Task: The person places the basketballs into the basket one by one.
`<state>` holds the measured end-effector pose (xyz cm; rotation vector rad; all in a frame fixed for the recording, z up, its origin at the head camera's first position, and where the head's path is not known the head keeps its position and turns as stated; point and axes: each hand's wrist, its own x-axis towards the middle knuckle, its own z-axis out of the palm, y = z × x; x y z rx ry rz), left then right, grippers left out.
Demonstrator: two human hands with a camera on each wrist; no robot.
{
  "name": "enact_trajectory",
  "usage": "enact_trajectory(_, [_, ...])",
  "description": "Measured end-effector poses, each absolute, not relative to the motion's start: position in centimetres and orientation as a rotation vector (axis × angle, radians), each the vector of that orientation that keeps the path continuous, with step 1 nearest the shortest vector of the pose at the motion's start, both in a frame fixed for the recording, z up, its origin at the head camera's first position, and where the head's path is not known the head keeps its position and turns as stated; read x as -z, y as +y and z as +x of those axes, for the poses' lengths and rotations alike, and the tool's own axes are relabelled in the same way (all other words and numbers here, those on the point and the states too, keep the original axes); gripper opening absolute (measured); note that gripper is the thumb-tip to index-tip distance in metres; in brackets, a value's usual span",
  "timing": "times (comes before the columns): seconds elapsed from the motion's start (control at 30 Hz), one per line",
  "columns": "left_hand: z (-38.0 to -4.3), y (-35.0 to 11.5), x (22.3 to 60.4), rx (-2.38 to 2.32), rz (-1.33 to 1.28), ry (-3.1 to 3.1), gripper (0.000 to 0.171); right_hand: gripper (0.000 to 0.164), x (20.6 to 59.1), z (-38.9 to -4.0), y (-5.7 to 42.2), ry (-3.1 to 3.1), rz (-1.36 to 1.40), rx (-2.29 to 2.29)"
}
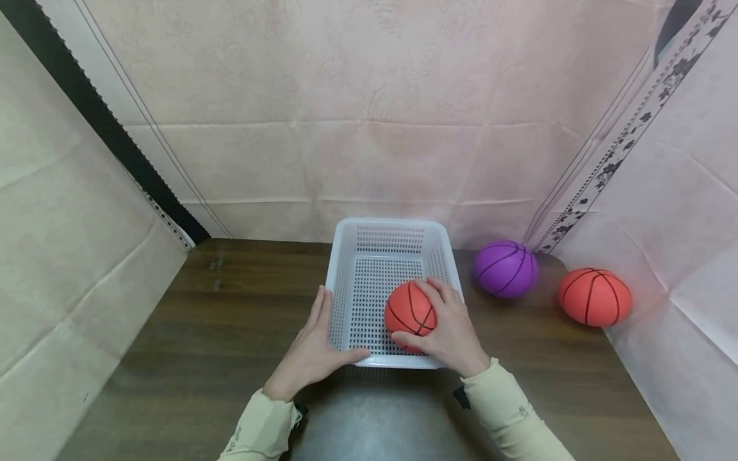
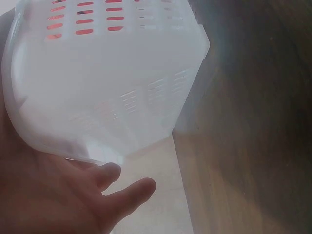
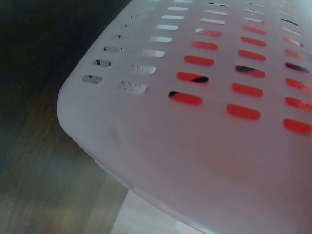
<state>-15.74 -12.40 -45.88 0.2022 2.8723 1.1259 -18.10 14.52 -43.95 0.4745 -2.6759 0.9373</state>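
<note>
A white perforated plastic basket (image 1: 377, 269) stands on the wooden table. In its front right part is a small orange-red basketball (image 1: 408, 314) with black lines. My right hand (image 1: 452, 330) holds this ball from the right, thumb at the near side and fingers over the far side. At the basket's near left corner, my left hand (image 1: 314, 352) rests with its thumb along the front rim and straight fingers beside the left wall. Red patches of the ball (image 3: 243, 111) show through the slots of the basket wall in the right wrist view, where the right hand is hidden.
Right of the basket sits a purple ball (image 1: 506, 269) with black lines. Farther right, another orange-red ball (image 1: 595, 297) lies against the right-hand cloth. Pale cloth walls (image 1: 375, 160) border the brown table (image 1: 230, 333) at the back and both sides.
</note>
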Motion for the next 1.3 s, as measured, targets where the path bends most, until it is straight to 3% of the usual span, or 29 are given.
enact_trajectory(1.3, [-15.73, -12.29, 45.9, -1.123, 0.197, 2.863, 0.135, 0.1, 44.17, -18.68, 14.17, -2.832, 0.589, -0.74])
